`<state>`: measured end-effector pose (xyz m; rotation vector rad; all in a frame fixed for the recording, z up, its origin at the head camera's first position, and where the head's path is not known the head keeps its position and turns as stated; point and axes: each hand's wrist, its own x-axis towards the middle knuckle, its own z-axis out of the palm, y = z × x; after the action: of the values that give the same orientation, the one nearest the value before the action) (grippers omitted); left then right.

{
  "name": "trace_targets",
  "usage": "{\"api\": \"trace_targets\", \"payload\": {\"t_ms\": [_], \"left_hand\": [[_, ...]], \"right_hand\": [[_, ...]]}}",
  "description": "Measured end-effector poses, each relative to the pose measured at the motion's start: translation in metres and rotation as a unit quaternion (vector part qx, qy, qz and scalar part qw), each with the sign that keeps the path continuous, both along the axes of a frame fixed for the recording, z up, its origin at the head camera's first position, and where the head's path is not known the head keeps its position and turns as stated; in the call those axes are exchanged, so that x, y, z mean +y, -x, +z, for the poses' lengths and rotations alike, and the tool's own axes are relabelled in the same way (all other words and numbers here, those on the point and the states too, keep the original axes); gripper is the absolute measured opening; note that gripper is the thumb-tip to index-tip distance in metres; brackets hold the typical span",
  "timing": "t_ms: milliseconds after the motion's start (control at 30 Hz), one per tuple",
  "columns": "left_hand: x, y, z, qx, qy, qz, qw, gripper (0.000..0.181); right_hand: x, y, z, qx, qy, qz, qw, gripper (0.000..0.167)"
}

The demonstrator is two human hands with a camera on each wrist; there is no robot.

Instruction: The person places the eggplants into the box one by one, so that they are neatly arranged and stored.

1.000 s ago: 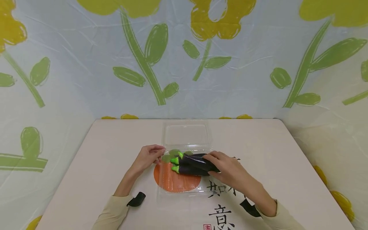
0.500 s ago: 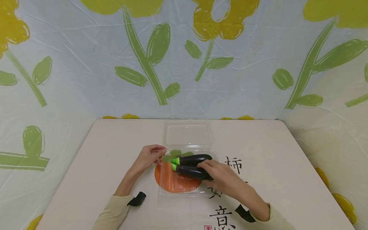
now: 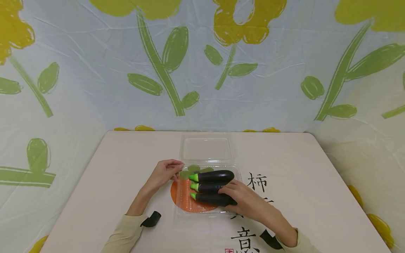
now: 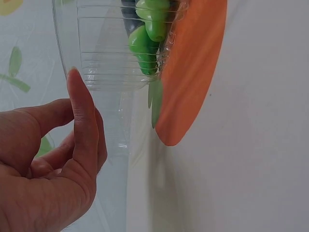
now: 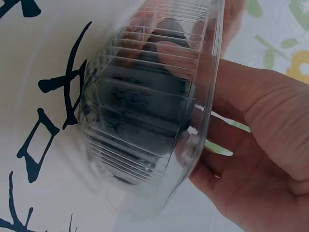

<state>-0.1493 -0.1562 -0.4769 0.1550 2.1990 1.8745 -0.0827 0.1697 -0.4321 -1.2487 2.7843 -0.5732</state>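
Observation:
Three dark purple eggplants with green stems lie side by side in a clear plastic clamshell box (image 3: 207, 210), its lid (image 3: 207, 149) folded back. My right hand (image 3: 248, 200) reaches over the right side and holds the blunt end of the nearest eggplant (image 3: 210, 199). Its fingertips also lie against the middle eggplant (image 3: 209, 187); the farthest eggplant (image 3: 216, 176) lies apart from the hand. Through the box wall in the right wrist view, the dark ends (image 5: 140, 106) show between the fingers. My left hand (image 3: 164, 173) pinches the box's left rim near the hinge; the left wrist view shows green stems (image 4: 145, 48) beside it.
The box stands on a pale table cloth (image 3: 136, 151) printed with an orange shape (image 3: 174, 193) and black characters (image 3: 243, 237). A flower-patterned curtain (image 3: 202, 98) closes off the back and both sides. Black wrist straps (image 3: 152, 219) sit at the cuffs.
My right hand has shifted left and toward the near side of the box. The nearest eggplant has moved toward me, and the bunched eggplants now lie spread in a row. The left hand stays put.

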Motion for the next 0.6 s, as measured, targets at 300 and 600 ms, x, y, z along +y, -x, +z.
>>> {"api": "trace_targets", "payload": {"t_ms": [300,600], "left_hand": [[-0.0009,0.0002,-0.0023,0.004,0.002,-0.004,1.0,0.037],[-0.0009,-0.0001,-0.0014,0.002,-0.003,-0.007,1.0,0.036]], "right_hand": [[0.0006,0.0003,0.0006,-0.039,-0.014,-0.004,0.9991,0.043],[0.0056,-0.0003,0.001,-0.105,0.002,-0.008,0.9945,0.038]]}}
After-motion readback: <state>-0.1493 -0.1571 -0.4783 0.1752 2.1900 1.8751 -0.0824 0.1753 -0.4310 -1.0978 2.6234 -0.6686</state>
